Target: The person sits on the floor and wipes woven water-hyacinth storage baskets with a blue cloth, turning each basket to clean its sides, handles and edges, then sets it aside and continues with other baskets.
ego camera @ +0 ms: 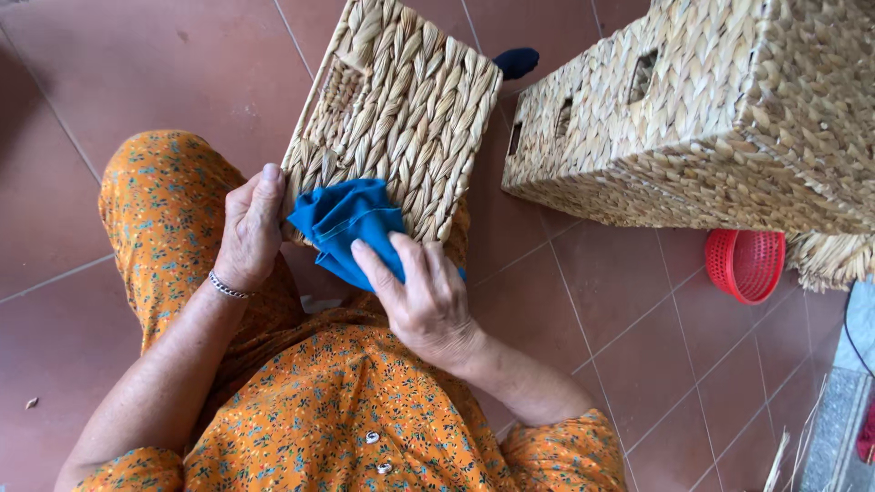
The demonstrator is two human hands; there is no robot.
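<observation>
Blue cloth (pixel 342 223) under rt hand (pixel 424 301), on basket (pixel 401 109)

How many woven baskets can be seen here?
2. One woven basket stands by the person's lap, steadied by the left hand; a larger woven basket lies upper right. Others may be out of view.

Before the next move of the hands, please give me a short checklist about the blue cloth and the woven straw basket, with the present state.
1. Left hand grips edge of the woven straw basket: ok.
2. Right hand presses the folded blue cloth on the basket: ok.
3. Basket rests against the lap: ok.
4. Larger woven basket stands apart: ok.
5. Small red plastic basket out of the way: ok.
6. Basket surface clean: cannot tell.
</observation>
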